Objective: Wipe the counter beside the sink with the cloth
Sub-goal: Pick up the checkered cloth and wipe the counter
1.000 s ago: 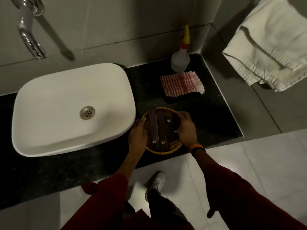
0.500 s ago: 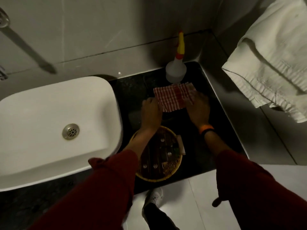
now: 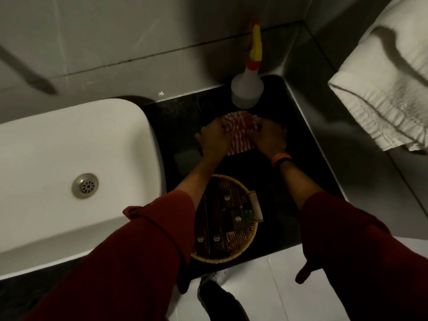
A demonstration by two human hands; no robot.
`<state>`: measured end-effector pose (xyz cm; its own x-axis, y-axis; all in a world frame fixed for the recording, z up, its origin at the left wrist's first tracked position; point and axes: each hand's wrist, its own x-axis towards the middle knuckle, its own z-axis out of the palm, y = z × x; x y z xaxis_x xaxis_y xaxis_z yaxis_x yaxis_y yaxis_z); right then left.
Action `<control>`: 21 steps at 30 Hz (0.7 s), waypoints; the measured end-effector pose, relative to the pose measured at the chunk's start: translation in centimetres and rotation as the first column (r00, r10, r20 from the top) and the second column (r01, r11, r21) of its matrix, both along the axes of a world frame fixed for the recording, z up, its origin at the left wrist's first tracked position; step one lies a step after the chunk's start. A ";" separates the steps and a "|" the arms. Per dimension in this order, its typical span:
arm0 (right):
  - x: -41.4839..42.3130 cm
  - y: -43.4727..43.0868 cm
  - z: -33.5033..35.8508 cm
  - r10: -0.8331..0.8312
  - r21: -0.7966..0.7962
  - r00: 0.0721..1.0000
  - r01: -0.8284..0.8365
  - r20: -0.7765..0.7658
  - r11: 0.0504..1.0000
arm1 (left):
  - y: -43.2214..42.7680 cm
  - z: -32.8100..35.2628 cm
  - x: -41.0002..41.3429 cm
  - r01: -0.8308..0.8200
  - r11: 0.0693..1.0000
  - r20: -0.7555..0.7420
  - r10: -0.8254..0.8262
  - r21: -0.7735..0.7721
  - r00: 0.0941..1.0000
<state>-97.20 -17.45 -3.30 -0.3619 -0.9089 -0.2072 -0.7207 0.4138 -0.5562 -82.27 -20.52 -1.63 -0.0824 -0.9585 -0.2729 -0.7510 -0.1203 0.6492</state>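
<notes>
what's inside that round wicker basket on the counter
The wicker basket holds several flat dark packets with small pale logos and a pale card at its right edge. The left forearm covers its left rim; anything under the packets is hidden.

Both hands — left hand (image 3: 214, 141), right hand (image 3: 269, 137) — bunch cloth (image 3: 239, 135).

Spray bottle (image 3: 247, 90), wicker basket (image 3: 245, 251), towel (image 3: 391, 89)

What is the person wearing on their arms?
Both arms wear dark red long sleeves, pushed up so the forearms are bare. The left sleeve bunches at its cuff. The right wrist has an orange and black band. Both hands are bare, without gloves.
</notes>
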 end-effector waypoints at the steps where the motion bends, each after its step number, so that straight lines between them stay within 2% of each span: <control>1: 0.2 0.5 0.7 -0.055 -0.055 0.991 0.062 0.120 0.997 | 0.4 0.8 0.4 -0.018 1.000 -0.115 0.018 0.008 0.993; 3: 0.9 1.6 2.5 -0.142 -0.133 0.933 0.195 0.330 0.972 | 1.3 2.6 1.6 -0.046 0.999 -0.374 0.045 0.005 0.927; 5: 2.5 2.7 4.6 -0.178 -0.169 0.863 0.287 0.473 0.943 | 2.4 4.6 3.2 -0.047 0.998 -0.517 0.056 0.029 0.854; 8: 5.8 4.5 7.3 -0.176 -0.138 0.731 0.348 0.660 0.927 | 4.2 7.2 6.6 -0.054 0.997 -0.592 0.074 0.051 0.803; 12: 12.0 7.2 9.8 -0.105 -0.092 0.566 0.308 0.818 0.947 | 7.8 10.1 13.1 -0.096 0.995 -0.719 0.077 0.014 0.691; 14: 16.2 8.7 11.2 -0.044 -0.078 0.443 0.256 0.896 0.964 | 9.8 11.0 17.3 -0.103 0.995 -0.770 0.077 0.015 0.633; 19: 29.5 12.6 13.6 0.084 -0.120 0.280 0.117 0.956 0.986 | 14.2 12.9 30.7 -0.140 0.988 -0.766 0.043 -0.061 0.641; 21: 35.6 14.2 13.9 0.133 -0.145 0.179 0.052 0.975 0.988 | 16.1 13.1 37.1 -0.175 0.983 -0.778 0.062 -0.062 0.626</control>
